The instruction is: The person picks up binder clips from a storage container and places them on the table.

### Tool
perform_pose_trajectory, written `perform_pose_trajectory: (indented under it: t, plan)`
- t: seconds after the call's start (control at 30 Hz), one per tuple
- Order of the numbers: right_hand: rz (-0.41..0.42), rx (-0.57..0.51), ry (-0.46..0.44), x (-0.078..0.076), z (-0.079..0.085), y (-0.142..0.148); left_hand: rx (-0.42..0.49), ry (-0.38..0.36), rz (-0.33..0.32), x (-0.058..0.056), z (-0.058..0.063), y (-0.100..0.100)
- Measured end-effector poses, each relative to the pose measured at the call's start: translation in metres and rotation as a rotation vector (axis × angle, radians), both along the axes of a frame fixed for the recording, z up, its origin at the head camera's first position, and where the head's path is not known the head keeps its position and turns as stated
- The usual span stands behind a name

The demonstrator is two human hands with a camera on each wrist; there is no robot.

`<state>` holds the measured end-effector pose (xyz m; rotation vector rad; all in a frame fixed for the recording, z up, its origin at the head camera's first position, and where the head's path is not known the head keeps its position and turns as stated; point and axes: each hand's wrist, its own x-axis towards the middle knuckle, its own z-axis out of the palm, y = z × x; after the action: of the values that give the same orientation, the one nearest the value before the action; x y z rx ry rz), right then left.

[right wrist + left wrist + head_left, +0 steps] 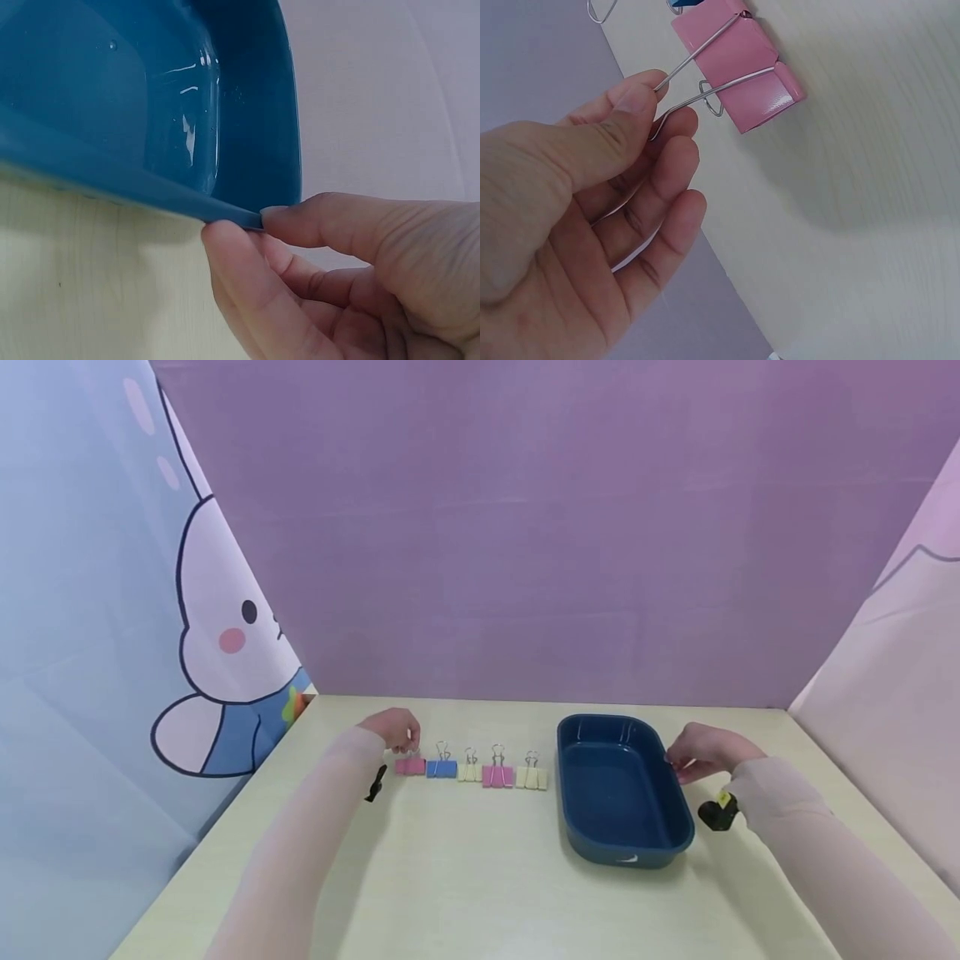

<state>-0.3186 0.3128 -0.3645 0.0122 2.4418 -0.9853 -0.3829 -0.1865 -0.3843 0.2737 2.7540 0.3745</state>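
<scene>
My left hand (395, 729) pinches a wire handle of the leftmost pink binder clip (735, 64) between thumb and forefinger; its other fingers are loosely bent. That clip is at the left end of a row on the table. To its right stand a blue binder clip (442, 768), a small pale yellow binder clip (469, 772), a larger pink binder clip (498, 777) and another pale yellow binder clip (532, 778), wire handles up. On the right, my right hand (708, 750) pinches the rim of a dark blue rectangular tray (247, 97) between thumb and fingers.
The pale wood-grain table (465, 885) ends at a purple backdrop (525, 543). A blue cloth with a cartoon figure (232, 610) hangs at the left, a pale cloth (900, 710) at the right. Inside the tray, only its bare bottom shows.
</scene>
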Motion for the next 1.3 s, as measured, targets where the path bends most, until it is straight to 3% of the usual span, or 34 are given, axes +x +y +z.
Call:
perform_pose_trajectory:
  t: [0.57,0.93,1.13,1.3]
  plan:
    - [0.005,-0.013,-0.004,0.002,-0.001,-0.001,-0.05,0.011,-0.006,0.003,0.002,0.001]
    - [0.008,-0.025,-0.007,0.003,0.0,-0.001,-0.03,0.007,-0.002,0.003,0.005,-0.001]
    - [0.012,-0.015,0.004,0.001,0.0,-0.001,-0.041,0.024,-0.023,0.006,0.018,-0.004]
    - [0.025,0.032,0.026,-0.001,0.006,-0.002,-0.065,0.116,-0.038,0.01,0.04,0.003]
